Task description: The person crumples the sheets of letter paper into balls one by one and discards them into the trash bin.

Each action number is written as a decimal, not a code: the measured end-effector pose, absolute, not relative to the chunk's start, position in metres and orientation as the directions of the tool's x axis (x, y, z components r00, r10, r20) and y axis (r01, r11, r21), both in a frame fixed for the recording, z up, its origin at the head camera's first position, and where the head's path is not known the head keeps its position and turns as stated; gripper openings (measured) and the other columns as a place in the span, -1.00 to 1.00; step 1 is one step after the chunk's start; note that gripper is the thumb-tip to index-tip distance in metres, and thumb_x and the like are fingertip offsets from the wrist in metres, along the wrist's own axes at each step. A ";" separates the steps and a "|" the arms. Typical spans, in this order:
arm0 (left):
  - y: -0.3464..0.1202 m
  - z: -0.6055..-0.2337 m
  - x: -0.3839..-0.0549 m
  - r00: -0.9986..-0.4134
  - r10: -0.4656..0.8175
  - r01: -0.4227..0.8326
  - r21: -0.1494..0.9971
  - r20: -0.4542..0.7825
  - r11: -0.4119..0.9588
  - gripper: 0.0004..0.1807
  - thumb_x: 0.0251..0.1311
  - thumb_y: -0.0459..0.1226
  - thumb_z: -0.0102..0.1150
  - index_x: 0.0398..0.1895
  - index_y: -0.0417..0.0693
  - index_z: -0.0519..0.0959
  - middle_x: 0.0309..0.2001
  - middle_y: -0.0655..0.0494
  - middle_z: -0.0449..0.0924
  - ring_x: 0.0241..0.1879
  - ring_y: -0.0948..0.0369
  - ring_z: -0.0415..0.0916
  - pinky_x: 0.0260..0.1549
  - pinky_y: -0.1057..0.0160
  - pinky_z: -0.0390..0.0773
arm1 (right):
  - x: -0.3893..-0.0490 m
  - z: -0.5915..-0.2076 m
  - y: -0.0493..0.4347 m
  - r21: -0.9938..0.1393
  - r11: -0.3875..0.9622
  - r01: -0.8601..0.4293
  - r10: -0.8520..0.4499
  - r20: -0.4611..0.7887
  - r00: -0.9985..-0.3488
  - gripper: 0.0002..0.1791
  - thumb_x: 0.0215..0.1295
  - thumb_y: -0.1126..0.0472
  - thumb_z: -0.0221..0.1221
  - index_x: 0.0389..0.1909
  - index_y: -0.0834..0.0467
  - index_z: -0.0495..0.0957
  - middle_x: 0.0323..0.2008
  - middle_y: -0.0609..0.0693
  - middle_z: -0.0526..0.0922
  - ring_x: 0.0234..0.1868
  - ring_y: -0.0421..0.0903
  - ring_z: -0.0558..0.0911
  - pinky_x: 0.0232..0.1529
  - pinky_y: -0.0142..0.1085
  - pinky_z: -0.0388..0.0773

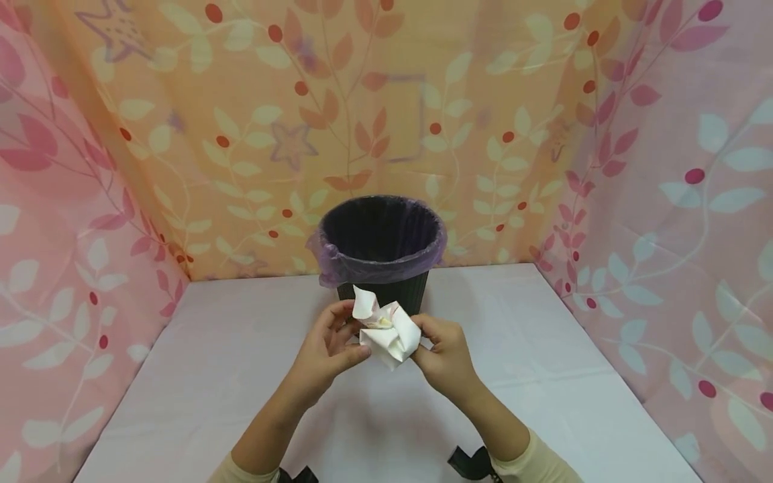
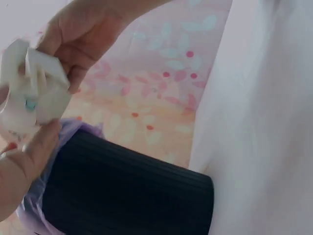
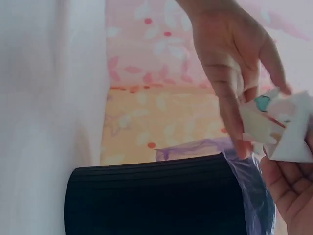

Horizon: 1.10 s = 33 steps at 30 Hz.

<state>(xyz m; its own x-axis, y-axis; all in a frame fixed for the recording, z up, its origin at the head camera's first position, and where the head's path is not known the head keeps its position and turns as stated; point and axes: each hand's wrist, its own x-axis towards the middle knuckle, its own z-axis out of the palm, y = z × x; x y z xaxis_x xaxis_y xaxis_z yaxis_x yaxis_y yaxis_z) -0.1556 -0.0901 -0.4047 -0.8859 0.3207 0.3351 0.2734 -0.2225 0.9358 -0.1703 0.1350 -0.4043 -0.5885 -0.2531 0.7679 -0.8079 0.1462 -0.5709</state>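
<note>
A crumpled piece of white paper (image 1: 392, 339) is held between both hands in front of a black trash bin (image 1: 415, 293). My right hand (image 1: 445, 349) pinches the paper's right side. The left hand (image 1: 323, 352) holds its left side between thumb and fingers. Small coloured printed marks show on the paper (image 3: 293, 132) in the right wrist view, a teal patch among them. The bin, lined with a purple plastic bag (image 1: 377, 270), stands upright just beyond the paper. Some fingertips are hidden behind the paper.
A white-covered table (image 1: 229, 362) lies under the hands and bin. Behind it hangs an orange leaf-patterned curtain (image 1: 241, 168); pink patterned curtains (image 1: 682, 221) flank both sides. Black straps (image 1: 474, 463) show near the sleeves at the bottom edge.
</note>
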 end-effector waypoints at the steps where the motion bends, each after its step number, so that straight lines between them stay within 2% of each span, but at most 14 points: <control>1: -0.090 -0.404 -0.154 -0.863 0.356 0.295 0.930 0.358 -0.222 -0.05 0.15 -0.53 0.39 0.54 -0.08 0.09 0.41 -0.18 0.23 0.32 0.07 0.43 0.09 0.21 0.66 | -0.170 -0.404 0.136 -0.621 0.126 -0.774 -0.225 0.742 -0.632 -0.71 0.06 0.65 0.29 -0.30 0.22 0.68 -0.38 0.04 0.77 -0.37 -0.19 0.72 -0.33 -0.39 0.68; 5: -0.083 -0.404 -0.144 -0.822 0.379 0.415 0.903 0.425 -0.114 0.12 0.01 -0.43 0.56 0.62 0.08 0.11 0.40 -0.14 0.35 0.27 0.07 0.49 0.14 0.16 0.64 | -0.168 -0.405 0.135 -0.787 0.036 -0.616 -0.169 0.602 -0.780 -0.78 0.15 0.65 0.21 -0.35 0.29 0.66 -0.45 0.00 0.70 -0.47 -0.24 0.61 -0.46 -0.39 0.61; 8: -0.074 -0.407 -0.136 -0.836 0.279 0.496 0.868 0.472 0.019 0.07 -0.11 -0.35 0.64 0.54 0.11 0.29 0.31 0.00 0.50 0.17 0.11 0.55 0.11 0.19 0.66 | -0.166 -0.408 0.130 -0.851 0.002 -0.525 -0.145 0.519 -0.842 -0.82 0.18 0.63 0.21 -0.35 0.32 0.66 -0.43 -0.02 0.71 -0.44 -0.21 0.62 -0.41 -0.38 0.63; 13: -0.060 -0.410 -0.128 -0.850 0.090 0.527 0.832 0.520 0.174 -0.07 -0.13 -0.24 0.68 0.41 0.11 0.45 0.23 0.16 0.59 0.10 0.16 0.59 0.01 0.24 0.69 | -0.161 -0.414 0.121 -0.900 -0.001 -0.436 -0.119 0.433 -0.894 -0.83 0.20 0.58 0.24 -0.31 0.29 0.70 -0.34 0.01 0.73 -0.37 -0.17 0.64 -0.34 -0.37 0.66; 17: -0.061 -0.409 -0.126 -0.857 0.036 0.509 0.832 0.515 0.222 -0.19 -0.03 -0.23 0.64 0.36 0.11 0.50 0.19 0.17 0.63 0.01 0.18 0.63 -0.07 0.27 0.71 | -0.158 -0.414 0.121 -0.909 -0.016 -0.416 -0.207 0.410 -0.888 -0.83 0.27 0.49 0.27 -0.18 0.27 0.72 -0.22 0.03 0.69 -0.27 -0.15 0.64 -0.28 -0.34 0.69; 20: -0.069 -0.404 -0.128 -0.887 0.019 0.458 0.874 0.462 0.162 -0.31 0.04 -0.33 0.57 0.30 0.09 0.55 0.14 0.11 0.66 -0.07 0.13 0.65 -0.12 0.28 0.73 | -0.161 -0.409 0.127 -0.903 -0.045 -0.427 -0.382 0.410 -0.828 -0.77 0.39 0.41 0.23 0.03 0.26 0.67 -0.06 0.10 0.62 -0.12 -0.07 0.65 -0.12 -0.27 0.73; 23: -0.078 -0.399 -0.131 -0.932 0.016 0.362 0.929 0.362 0.075 -0.42 0.09 -0.41 0.50 0.22 0.02 0.60 0.08 0.00 0.67 -0.11 0.09 0.67 -0.13 0.30 0.72 | -0.162 -0.403 0.134 -0.879 0.002 -0.477 -0.500 0.412 -0.762 -0.69 0.42 0.31 0.25 0.15 0.20 0.62 0.03 0.07 0.59 -0.03 -0.04 0.64 -0.03 -0.23 0.72; 26: -0.084 -0.397 -0.134 -0.962 0.010 0.274 0.961 0.274 0.024 -0.58 0.15 -0.43 0.45 0.11 -0.09 0.64 0.00 -0.08 0.68 -0.16 0.09 0.64 -0.18 0.32 0.70 | -0.161 -0.401 0.136 -0.786 0.125 -0.605 -0.466 0.492 -0.735 -0.64 0.32 0.19 0.38 0.11 0.11 0.64 0.00 -0.03 0.62 -0.04 -0.10 0.66 -0.02 -0.23 0.72; 28: -0.087 -0.397 -0.137 -0.970 -0.018 0.241 0.970 0.241 0.001 -0.67 0.19 -0.43 0.42 0.03 -0.16 0.65 -0.04 -0.07 0.69 -0.18 0.10 0.62 -0.23 0.33 0.68 | -0.160 -0.400 0.135 -0.673 0.211 -0.709 -0.416 0.595 -0.688 -0.50 0.18 0.15 0.49 0.14 0.11 0.62 0.04 -0.06 0.62 0.02 -0.11 0.66 0.05 -0.23 0.70; 30: -0.089 -0.397 -0.139 -0.974 -0.053 0.222 0.974 0.220 -0.037 -0.75 0.20 -0.45 0.39 -0.05 -0.23 0.65 -0.10 -0.04 0.72 -0.20 0.11 0.62 -0.26 0.33 0.66 | -0.161 -0.398 0.134 -0.533 0.265 -0.803 -0.399 0.698 -0.595 -0.32 0.05 0.16 0.56 0.22 0.15 0.56 0.13 -0.02 0.59 0.12 -0.07 0.64 0.16 -0.26 0.63; 33: -0.091 -0.396 -0.140 -0.980 -0.069 0.192 0.977 0.186 -0.094 -0.79 0.21 -0.45 0.38 -0.11 -0.30 0.63 -0.19 0.04 0.73 -0.20 0.14 0.64 -0.26 0.32 0.67 | -0.162 -0.398 0.130 -0.302 0.267 -0.915 -0.453 0.799 -0.396 -0.06 -0.07 0.18 0.61 0.38 0.27 0.42 0.31 0.11 0.50 0.30 0.04 0.53 0.35 -0.25 0.49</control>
